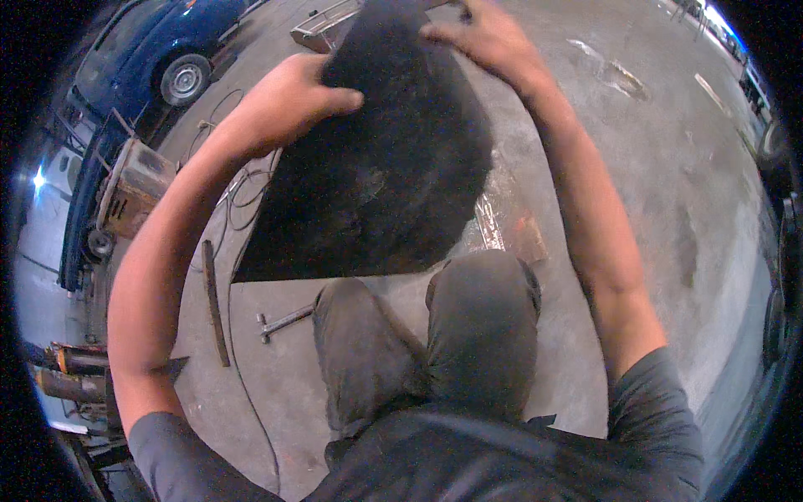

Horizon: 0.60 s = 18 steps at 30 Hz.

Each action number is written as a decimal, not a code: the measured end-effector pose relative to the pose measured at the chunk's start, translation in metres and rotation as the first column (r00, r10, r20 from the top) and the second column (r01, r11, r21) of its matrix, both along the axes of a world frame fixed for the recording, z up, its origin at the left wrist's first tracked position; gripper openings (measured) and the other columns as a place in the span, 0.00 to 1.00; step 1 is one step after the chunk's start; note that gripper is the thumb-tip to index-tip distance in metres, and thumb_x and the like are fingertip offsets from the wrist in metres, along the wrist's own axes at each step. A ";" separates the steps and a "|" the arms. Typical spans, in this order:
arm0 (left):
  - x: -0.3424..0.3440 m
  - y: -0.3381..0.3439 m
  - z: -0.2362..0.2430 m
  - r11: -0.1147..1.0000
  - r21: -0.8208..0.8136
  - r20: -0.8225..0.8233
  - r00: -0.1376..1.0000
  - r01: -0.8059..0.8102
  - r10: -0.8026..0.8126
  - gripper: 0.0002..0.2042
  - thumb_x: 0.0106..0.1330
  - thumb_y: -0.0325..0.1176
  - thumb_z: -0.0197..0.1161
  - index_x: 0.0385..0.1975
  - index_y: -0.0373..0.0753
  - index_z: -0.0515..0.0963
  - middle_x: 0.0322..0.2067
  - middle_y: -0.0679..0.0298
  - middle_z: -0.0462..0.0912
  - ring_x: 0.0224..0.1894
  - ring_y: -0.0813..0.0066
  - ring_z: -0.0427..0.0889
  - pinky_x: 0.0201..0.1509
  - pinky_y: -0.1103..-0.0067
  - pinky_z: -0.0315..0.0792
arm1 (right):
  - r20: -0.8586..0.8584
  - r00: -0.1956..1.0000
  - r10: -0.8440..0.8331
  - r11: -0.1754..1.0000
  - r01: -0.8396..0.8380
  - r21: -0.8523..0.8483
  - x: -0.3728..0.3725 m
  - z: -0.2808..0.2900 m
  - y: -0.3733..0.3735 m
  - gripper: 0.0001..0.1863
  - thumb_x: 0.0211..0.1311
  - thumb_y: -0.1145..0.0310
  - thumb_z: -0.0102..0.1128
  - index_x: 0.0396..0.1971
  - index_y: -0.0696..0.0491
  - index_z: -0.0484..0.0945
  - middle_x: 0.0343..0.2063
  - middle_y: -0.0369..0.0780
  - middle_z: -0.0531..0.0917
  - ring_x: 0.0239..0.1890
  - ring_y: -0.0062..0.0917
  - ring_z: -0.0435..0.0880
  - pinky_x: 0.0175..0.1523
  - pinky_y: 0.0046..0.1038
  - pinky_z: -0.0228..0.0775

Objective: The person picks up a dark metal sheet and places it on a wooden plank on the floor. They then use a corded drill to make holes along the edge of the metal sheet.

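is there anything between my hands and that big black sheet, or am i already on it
Nothing visible stands between them. The left hand grips the black sheet at its upper left edge, thumb across its face, and the right hand holds its top edge. The sheet's lower edge sits just beyond the knees.

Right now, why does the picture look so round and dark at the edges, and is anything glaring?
Head view: the fisheye lens bends straight edges and leaves black corners. The black sheet held by the left hand and right hand shows almost no detail. One light flares at the left, and the far right edge is washed out.
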<state>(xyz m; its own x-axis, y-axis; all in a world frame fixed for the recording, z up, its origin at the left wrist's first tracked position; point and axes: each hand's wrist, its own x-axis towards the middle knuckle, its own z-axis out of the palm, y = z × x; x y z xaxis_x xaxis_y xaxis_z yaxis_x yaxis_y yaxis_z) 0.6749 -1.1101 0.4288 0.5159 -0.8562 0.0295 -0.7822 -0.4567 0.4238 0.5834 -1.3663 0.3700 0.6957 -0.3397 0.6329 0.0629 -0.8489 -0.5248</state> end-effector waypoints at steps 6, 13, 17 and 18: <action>0.008 -0.071 -0.011 0.949 0.315 0.393 0.914 -0.031 -0.100 0.13 0.57 0.39 0.63 0.27 0.33 0.85 0.30 0.46 0.86 0.34 0.48 0.86 0.41 0.60 0.79 | -0.057 0.679 0.732 0.374 -0.331 0.866 -0.038 -0.036 0.069 0.43 0.64 0.31 0.52 0.64 0.54 0.69 0.51 0.48 0.77 0.47 0.34 0.82 0.48 0.41 0.81; -0.018 -0.093 -0.091 0.923 0.383 0.302 0.940 0.035 -0.161 0.10 0.54 0.34 0.63 0.28 0.34 0.86 0.29 0.48 0.86 0.33 0.52 0.87 0.39 0.63 0.81 | -0.177 0.641 0.747 0.311 -0.102 0.945 0.004 -0.048 0.044 0.38 0.69 0.38 0.50 0.59 0.60 0.71 0.51 0.48 0.81 0.44 0.38 0.85 0.39 0.40 0.84; -0.049 -0.081 -0.084 0.976 0.211 0.059 0.996 0.058 -0.072 0.15 0.57 0.41 0.64 0.30 0.33 0.86 0.33 0.46 0.86 0.36 0.51 0.87 0.43 0.63 0.80 | -0.276 0.735 0.619 0.506 -0.106 0.856 -0.001 -0.078 0.023 0.27 0.71 0.51 0.52 0.54 0.61 0.73 0.45 0.49 0.84 0.38 0.39 0.86 0.35 0.38 0.84; -0.047 -0.071 -0.091 0.992 0.113 -0.026 0.998 0.061 -0.058 0.20 0.58 0.44 0.64 0.38 0.31 0.85 0.37 0.43 0.85 0.41 0.51 0.86 0.46 0.64 0.79 | -0.311 0.748 0.587 0.602 -0.145 0.786 -0.009 -0.076 0.022 0.25 0.71 0.54 0.52 0.52 0.62 0.74 0.42 0.49 0.85 0.37 0.40 0.87 0.35 0.39 0.84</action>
